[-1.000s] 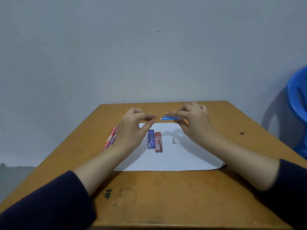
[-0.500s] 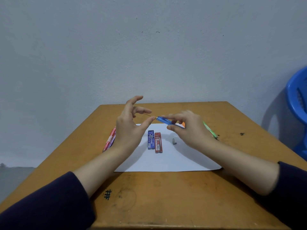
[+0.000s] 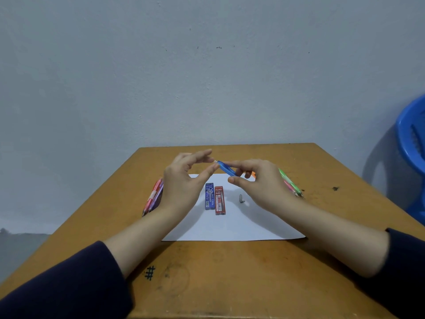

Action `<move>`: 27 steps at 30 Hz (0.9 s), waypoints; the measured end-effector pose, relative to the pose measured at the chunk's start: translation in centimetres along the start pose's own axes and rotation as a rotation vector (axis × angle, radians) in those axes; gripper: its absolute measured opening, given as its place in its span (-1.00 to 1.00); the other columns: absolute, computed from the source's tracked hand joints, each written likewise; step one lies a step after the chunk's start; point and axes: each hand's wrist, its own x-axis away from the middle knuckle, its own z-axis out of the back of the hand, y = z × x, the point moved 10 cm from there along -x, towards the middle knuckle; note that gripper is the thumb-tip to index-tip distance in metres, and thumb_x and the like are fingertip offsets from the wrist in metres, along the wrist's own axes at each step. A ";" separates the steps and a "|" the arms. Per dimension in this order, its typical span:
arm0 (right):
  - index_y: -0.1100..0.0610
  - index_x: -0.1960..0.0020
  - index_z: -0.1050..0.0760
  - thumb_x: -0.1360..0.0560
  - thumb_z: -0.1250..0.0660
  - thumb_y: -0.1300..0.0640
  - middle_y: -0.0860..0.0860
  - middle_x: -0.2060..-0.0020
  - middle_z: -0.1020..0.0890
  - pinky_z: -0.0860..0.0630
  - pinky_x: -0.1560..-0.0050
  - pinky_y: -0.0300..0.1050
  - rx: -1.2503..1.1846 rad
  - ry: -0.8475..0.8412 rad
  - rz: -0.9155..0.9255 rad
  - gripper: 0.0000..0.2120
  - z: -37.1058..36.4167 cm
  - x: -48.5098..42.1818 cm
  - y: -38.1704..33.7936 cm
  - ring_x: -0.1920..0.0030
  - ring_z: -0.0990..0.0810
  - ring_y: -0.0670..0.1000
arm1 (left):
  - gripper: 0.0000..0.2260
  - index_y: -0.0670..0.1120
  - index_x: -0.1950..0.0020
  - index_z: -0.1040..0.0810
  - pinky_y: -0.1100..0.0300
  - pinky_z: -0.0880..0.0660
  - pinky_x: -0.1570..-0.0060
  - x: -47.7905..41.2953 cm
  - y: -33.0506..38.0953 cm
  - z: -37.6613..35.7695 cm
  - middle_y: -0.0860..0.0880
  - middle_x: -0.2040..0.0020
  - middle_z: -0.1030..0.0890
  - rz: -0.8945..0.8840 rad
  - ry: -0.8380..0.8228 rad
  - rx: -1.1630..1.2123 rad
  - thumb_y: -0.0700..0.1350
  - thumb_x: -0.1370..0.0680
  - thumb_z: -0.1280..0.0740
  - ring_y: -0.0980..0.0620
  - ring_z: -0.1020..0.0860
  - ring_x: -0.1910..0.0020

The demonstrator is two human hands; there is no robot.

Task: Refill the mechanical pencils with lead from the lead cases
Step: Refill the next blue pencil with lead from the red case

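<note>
Above the white paper (image 3: 230, 226), the right hand (image 3: 264, 187) pinches a blue mechanical pencil (image 3: 226, 169) between thumb and fingers, its end aimed at the left hand (image 3: 181, 187), whose thumb and forefinger narrow onto that end (whether a lead sits between them I cannot tell). On the paper the blue lead case (image 3: 209, 196) and red lead case (image 3: 220, 200) lie side by side, a small grey cap (image 3: 240, 198) near their right
</note>
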 end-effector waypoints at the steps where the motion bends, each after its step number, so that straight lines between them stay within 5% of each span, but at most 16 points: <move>1: -0.17 -0.16 -0.57 -0.46 -0.42 0.12 -0.22 0.29 -0.54 -0.28 0.26 -0.46 -0.026 0.011 -0.003 -0.68 0.0 0.0 0.0 0.23 -0.41 -0.18 | -0.74 0.12 -0.09 -0.60 0.42 -0.39 0.04 0.1 -0.2 -0.1 0.28 0.13 -0.62 0.031 -0.009 0.023 -0.08 -0.43 -0.49 0.14 -0.57 -0.04; 8: -0.05 -0.11 -0.62 -0.41 -0.47 0.15 -0.13 0.26 -0.59 -0.37 0.37 -0.40 -0.143 0.080 -0.010 -0.71 0.2 0.5 -0.3 0.30 -0.43 -0.18 | -0.77 0.18 -0.03 -0.61 0.26 -0.49 0.01 0.8 -0.4 -0.8 0.15 0.03 -0.67 0.183 -0.029 0.209 -0.11 -0.45 -0.46 0.27 -0.60 0.04; 14: -0.12 0.02 -0.64 -0.35 -0.53 0.11 -0.19 0.33 -0.61 -0.44 0.20 -0.18 -0.193 0.073 -0.045 -0.75 0.0 0.6 -0.1 0.31 -0.46 -0.17 | -0.75 0.13 -0.05 -0.62 0.36 -0.50 0.11 1.1 0.0 -0.9 0.18 0.08 -0.69 0.224 -0.007 0.352 -0.19 -0.47 -0.44 0.18 -0.63 0.09; 21: -0.05 -0.17 -0.59 -0.31 -0.55 0.18 -0.15 0.15 -0.64 -0.45 0.28 -0.34 -0.025 -0.184 -0.082 -0.55 -1.6 0.1 0.0 0.15 -0.48 -0.20 | -0.71 0.18 -0.05 -0.59 0.33 -0.51 0.04 0.8 0.9 -0.1 0.30 0.09 -0.66 0.183 0.044 0.400 -0.24 -0.53 -0.37 0.23 -0.60 0.08; 27: -0.03 -0.18 -0.59 -0.39 -0.46 0.23 -0.14 0.11 -0.62 -0.31 0.26 -0.48 0.137 -0.232 -0.128 -0.62 -1.0 -1.0 2.3 0.10 -0.46 -0.13 | -0.69 0.18 -0.10 -0.56 0.35 -0.49 0.01 0.9 1.3 -0.5 0.26 0.01 -0.64 0.151 0.006 0.394 -0.26 -0.57 -0.31 0.28 -0.58 -0.03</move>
